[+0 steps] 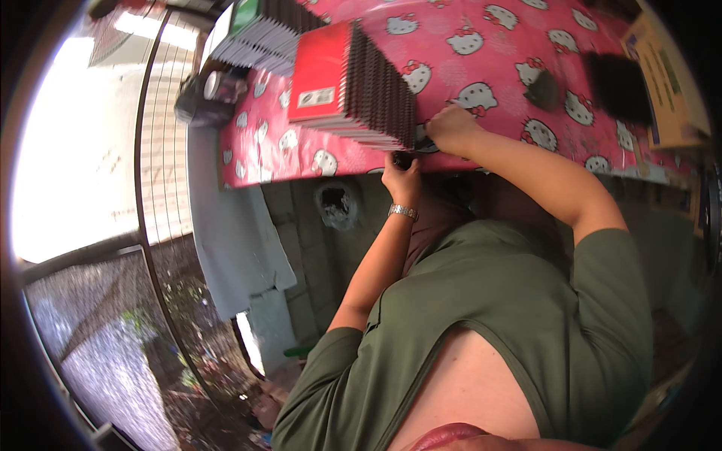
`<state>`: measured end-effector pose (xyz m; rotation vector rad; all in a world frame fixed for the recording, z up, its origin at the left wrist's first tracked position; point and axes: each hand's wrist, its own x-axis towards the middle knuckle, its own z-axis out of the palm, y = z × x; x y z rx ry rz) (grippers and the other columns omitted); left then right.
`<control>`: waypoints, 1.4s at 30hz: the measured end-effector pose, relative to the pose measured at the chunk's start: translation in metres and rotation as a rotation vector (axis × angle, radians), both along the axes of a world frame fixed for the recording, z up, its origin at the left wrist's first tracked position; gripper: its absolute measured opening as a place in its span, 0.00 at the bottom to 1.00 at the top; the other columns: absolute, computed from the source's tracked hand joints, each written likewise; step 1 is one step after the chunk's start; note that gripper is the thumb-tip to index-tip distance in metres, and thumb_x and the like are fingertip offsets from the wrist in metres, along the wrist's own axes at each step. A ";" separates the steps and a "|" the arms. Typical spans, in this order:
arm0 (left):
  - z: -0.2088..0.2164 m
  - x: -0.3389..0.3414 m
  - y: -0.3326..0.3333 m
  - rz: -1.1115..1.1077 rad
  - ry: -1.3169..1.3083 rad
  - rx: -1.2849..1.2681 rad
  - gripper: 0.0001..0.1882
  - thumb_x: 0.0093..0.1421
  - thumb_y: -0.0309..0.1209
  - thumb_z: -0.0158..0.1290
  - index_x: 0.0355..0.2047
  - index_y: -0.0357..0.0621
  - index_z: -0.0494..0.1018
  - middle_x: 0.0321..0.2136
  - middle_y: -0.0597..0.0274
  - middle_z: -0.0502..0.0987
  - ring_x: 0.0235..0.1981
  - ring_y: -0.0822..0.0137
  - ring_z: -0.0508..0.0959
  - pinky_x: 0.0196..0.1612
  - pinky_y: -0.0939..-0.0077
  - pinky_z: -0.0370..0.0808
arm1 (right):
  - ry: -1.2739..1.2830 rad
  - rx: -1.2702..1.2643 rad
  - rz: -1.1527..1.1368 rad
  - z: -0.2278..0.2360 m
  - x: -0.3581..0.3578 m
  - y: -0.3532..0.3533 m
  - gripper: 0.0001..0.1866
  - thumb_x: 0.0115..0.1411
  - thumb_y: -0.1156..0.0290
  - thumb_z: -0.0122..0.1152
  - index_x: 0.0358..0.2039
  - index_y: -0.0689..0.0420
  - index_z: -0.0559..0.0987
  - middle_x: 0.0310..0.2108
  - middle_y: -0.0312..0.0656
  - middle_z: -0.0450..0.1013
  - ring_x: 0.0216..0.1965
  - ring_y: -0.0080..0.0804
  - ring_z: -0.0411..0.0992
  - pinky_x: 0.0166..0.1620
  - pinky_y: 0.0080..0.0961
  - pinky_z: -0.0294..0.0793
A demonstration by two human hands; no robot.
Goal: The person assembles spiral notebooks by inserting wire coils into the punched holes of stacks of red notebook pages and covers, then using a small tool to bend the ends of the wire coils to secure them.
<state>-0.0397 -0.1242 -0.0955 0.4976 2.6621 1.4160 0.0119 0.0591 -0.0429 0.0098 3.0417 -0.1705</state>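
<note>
My left hand (403, 183), with a metal-banded watch on the wrist, is at the table's front edge. Its fingers close around a small black object (402, 160) whose kind I cannot make out. Just to the right and farther in, my right hand (453, 130) is closed low over the tabletop. A dark grey piece (426, 144) lies between the two hands; whether the right fingers grip it is hidden. Directly left of both hands stands a tall stack of spiral-bound notebooks (323, 75) with a red cover on top, its wire spines facing right.
A second notebook stack (259, 30) with a green cover stands behind, farther left. The pink tablecloth (444, 68) bears cartoon cat faces. Toward the right are a dark greenish object (543, 90), a black fuzzy item (617, 86) and a cardboard box (665, 83). A dark bag (201, 105) sits at the left edge.
</note>
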 end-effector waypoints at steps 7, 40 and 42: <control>0.023 -0.003 -0.034 -0.175 -0.830 0.764 0.12 0.57 0.19 0.56 0.41 0.41 0.70 0.30 0.58 0.78 0.28 0.63 0.81 0.29 0.74 0.77 | 0.409 -0.121 -0.165 -0.027 0.046 0.019 0.21 0.42 0.63 0.71 0.36 0.55 0.74 0.35 0.43 0.73 0.42 0.43 0.73 0.44 0.40 0.71; 0.263 -0.138 -0.061 -0.285 0.175 0.536 0.10 0.63 0.25 0.53 0.43 0.35 0.75 0.49 0.57 0.76 0.48 0.74 0.73 0.52 0.77 0.68 | 0.648 -0.782 -0.509 0.014 0.048 0.009 0.18 0.53 0.70 0.59 0.44 0.57 0.67 0.39 0.49 0.69 0.42 0.51 0.69 0.49 0.40 0.67; 0.300 -0.114 -0.018 -0.515 0.134 0.497 0.09 0.62 0.25 0.54 0.41 0.34 0.75 0.50 0.54 0.76 0.50 0.71 0.73 0.54 0.76 0.68 | 0.711 -0.827 -0.385 0.064 0.041 0.006 0.20 0.52 0.68 0.64 0.45 0.57 0.70 0.43 0.48 0.71 0.46 0.49 0.70 0.52 0.39 0.66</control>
